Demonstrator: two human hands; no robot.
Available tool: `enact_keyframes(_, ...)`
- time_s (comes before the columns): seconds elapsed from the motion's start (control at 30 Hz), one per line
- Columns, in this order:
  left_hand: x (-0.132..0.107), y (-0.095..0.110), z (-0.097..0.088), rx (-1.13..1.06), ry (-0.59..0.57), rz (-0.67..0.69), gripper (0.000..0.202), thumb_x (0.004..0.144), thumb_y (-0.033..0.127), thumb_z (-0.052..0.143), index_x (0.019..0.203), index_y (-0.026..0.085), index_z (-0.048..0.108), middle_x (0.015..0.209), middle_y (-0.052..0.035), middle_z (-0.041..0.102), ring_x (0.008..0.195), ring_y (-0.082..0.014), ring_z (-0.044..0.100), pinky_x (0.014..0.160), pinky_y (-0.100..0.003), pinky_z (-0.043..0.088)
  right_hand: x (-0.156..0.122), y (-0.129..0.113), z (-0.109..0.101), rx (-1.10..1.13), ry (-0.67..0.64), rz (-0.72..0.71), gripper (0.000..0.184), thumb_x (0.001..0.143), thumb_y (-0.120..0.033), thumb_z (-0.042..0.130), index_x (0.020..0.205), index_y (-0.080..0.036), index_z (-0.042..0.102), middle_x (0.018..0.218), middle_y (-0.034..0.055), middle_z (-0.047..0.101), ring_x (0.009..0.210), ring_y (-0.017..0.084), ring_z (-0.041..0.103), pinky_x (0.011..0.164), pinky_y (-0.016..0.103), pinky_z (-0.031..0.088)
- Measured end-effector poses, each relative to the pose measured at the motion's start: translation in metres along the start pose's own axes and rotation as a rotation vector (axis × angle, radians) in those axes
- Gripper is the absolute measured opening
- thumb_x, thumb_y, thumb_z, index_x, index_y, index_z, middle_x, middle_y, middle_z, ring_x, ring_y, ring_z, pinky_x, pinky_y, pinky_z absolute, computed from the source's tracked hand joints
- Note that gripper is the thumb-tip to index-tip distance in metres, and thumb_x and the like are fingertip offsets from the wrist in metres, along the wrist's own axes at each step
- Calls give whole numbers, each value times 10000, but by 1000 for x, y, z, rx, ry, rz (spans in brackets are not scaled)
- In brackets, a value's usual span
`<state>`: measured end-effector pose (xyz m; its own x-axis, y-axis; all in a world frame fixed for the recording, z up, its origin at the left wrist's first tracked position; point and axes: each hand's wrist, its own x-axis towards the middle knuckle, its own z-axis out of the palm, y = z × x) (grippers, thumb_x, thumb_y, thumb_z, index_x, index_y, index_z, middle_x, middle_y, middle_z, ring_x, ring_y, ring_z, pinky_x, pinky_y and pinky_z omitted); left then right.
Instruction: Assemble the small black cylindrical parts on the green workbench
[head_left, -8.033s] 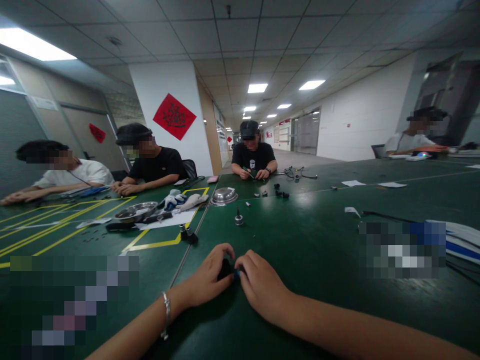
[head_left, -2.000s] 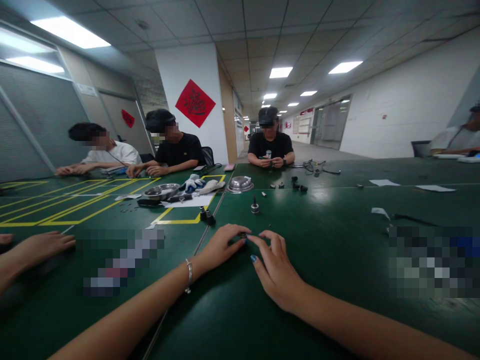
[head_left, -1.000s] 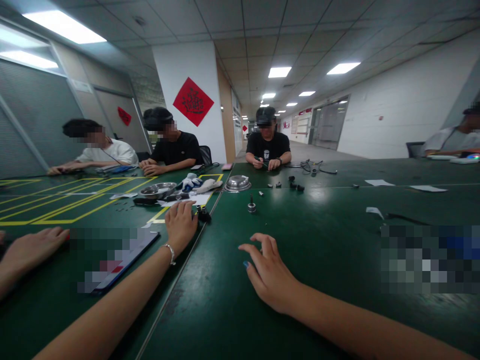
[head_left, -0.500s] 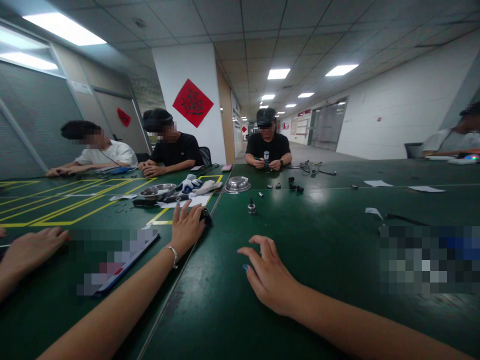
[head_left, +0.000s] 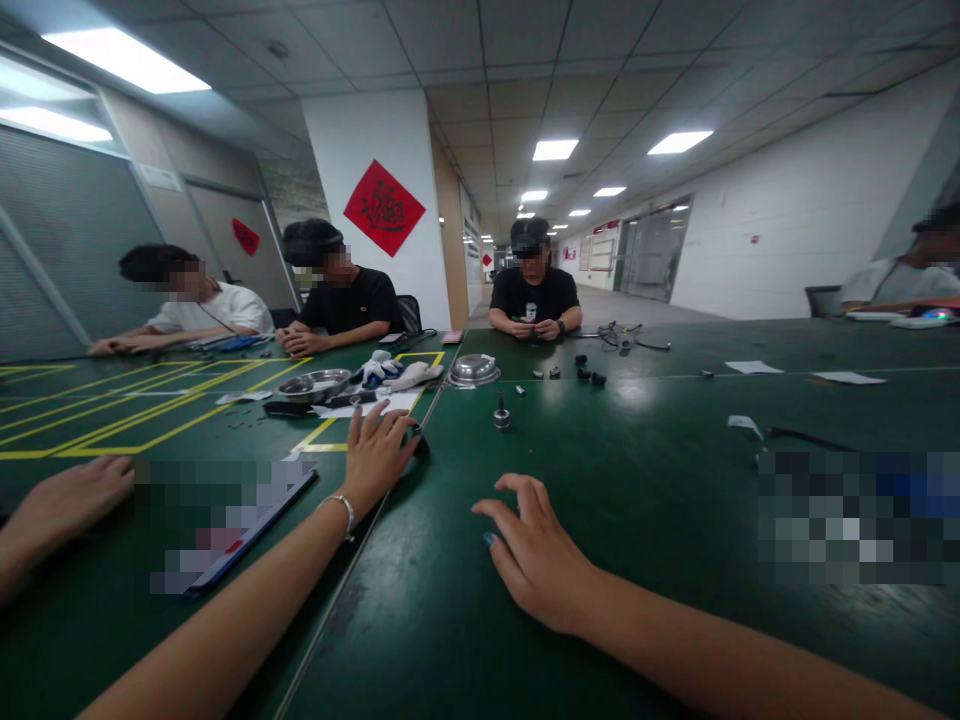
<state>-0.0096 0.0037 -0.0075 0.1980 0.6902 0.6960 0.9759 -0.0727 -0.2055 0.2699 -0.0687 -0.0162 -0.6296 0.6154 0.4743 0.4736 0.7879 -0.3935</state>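
My left hand [head_left: 373,458], with a bracelet at the wrist, reaches forward over the table seam. Its thumb and forefinger are closed on a small black part [head_left: 422,443], mostly hidden behind the fingers; the other fingers are spread. Nearer to me, my right hand [head_left: 534,550] hovers low over the green table with curved fingers apart and nothing in them. Beyond it a small round metal piece with an upright stem [head_left: 502,415] stands on the table.
Metal bowls [head_left: 474,370], gloves [head_left: 409,376] and small black fittings [head_left: 591,374] lie farther off on the green table [head_left: 645,470]. A co-worker's hand [head_left: 79,495] rests at the left, near a blurred flat item [head_left: 262,530]. Other people sit around the table.
The black part in my left hand has tilted and shifted slightly toward me. My right hand stays almost in place. The far co-worker's hands have moved closer together.
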Motion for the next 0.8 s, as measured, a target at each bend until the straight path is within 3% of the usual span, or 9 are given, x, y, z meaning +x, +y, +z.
enact_keyframes(0.1, 1, 3, -1, -66, -24, 42, 195, 877, 272, 486, 1018, 206, 604, 1114, -70, 650, 1260, -321, 389, 1105, -548, 138, 0, 0, 0, -1, -8, 4, 356, 875, -130, 472, 1226, -190, 491, 1265, 131, 354, 1225, 275, 318, 1025, 454, 339)
enact_keyframes(0.2, 3, 5, -1, -198, -136, 117, 181, 875, 234, 483, 1022, 208, 584, 1114, -63, 644, 1230, -293, 424, 1102, -526, 184, 0, -1, -2, -2, -26, 11, 349, 873, -136, 479, 1216, -197, 497, 1272, 125, 359, 1231, 274, 317, 1024, 453, 340)
enact_keyframes(0.37, 5, 7, 1, -368, -330, 213, 179, 871, 196, 479, 1031, 200, 559, 1056, -65, 637, 1032, -220, 568, 964, -383, 423, 1, -2, -5, 2, -47, 23, 350, 869, -134, 483, 1210, -207, 504, 1278, 119, 361, 1238, 270, 316, 1029, 455, 334)
enact_keyframes(0.8, 4, 4, 5, -447, -420, 159, 215, 892, 213, 427, 1080, 196, 531, 1060, -71, 640, 969, -214, 629, 874, -339, 477, 1, -2, -1, 21, -51, 18, 371, 835, -132, 517, 1192, -232, 515, 1269, 96, 361, 1224, 254, 323, 1039, 429, 312)
